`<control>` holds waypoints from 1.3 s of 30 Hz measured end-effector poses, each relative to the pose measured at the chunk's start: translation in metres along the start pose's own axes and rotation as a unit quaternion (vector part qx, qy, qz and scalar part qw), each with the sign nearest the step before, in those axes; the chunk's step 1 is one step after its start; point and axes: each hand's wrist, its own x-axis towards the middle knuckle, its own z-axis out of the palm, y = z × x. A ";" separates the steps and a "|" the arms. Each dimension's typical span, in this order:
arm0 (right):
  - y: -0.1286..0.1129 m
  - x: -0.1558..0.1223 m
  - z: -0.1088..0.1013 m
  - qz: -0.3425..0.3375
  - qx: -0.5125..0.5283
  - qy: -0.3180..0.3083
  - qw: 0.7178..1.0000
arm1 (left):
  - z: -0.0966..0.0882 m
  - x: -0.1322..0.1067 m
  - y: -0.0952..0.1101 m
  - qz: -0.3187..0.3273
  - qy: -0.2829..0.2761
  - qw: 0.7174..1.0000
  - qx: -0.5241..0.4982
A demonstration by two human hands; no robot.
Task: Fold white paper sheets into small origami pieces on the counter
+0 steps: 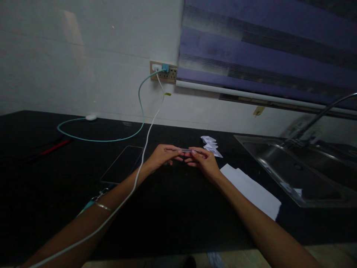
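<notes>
Between my two hands, above the black counter, is a small narrow piece of folded white paper (186,150). My left hand (165,154) pinches its left end between thumb and fingers. At the other end, my right hand (203,159) grips it the same way, thumb on the near side. The fingers cover much of the paper, so its full shape is hidden. Just behind my right hand lie several folded white paper pieces (210,144). A stack of white paper sheets (251,190) rests beside my right forearm.
A phone (122,163) lies left of my left hand. A white cable (147,139) runs from the wall socket (167,73) across my left forearm. A teal cable (108,140) loops on the black counter (167,208). The steel sink (295,167) is at right.
</notes>
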 end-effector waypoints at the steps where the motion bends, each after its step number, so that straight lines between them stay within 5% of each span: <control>1: 0.000 0.000 0.000 0.002 0.004 0.000 1.000 | 0.000 0.000 0.000 0.002 0.001 1.000 0.002; 13: 0.006 0.003 -0.003 -0.023 -0.066 0.051 0.996 | 0.001 -0.003 0.008 0.021 0.046 0.990 0.129; 30: 0.004 0.005 -0.011 -0.062 -0.072 -0.019 0.995 | -0.004 -0.007 0.019 0.052 0.102 0.989 0.089; 39: 0.004 0.003 -0.009 -0.072 -0.074 0.006 0.995 | -0.004 -0.003 0.011 0.071 0.087 0.989 0.099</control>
